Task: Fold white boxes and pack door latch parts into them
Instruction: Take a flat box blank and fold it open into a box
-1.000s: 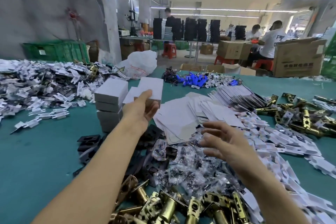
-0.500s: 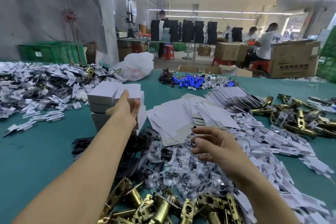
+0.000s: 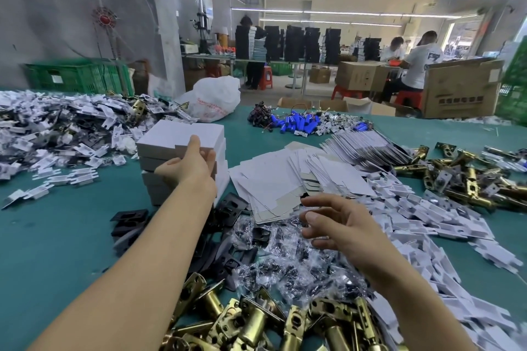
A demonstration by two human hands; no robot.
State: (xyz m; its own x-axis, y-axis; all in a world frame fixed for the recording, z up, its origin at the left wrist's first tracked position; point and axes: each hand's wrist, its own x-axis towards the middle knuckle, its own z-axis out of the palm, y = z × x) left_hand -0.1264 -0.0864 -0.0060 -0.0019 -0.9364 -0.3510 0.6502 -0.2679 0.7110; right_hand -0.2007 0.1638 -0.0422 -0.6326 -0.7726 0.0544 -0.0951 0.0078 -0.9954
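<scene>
Stacking of finished boxes was noted on the far left of the working area. The left hand [image 3: 189, 169] was found clasped on a folded white box [image 3: 182, 134], with the thumb laid on the lid and the fingers curled at the near edge. The box was seated on top of the stack of folded boxes [image 3: 149, 182]. The grip was probably kept so that the edges could be squared with those beneath. Whether the weight had been fully let down could not be told.

The right hand [image 3: 336, 226] was seen to hold nothing. Its fingers were spread and loosely bent above the bagged screws [image 3: 285, 262], near the edge of the flat box blanks [image 3: 271, 179]. It was judged to be kept ready for the next blank or screw pack.

Supplies were laid in an arc on the green table [image 3: 42, 251], presumably so that each could be reached without leaning:
- brass latch bodies [image 3: 251, 319] were heaped nearest
- black strike plates [image 3: 128, 222] were left of the screws
- white card inserts [image 3: 422, 216] were spread to the right

The stack was set beyond these, probably so that packed goods were kept apart from loose parts.
</scene>
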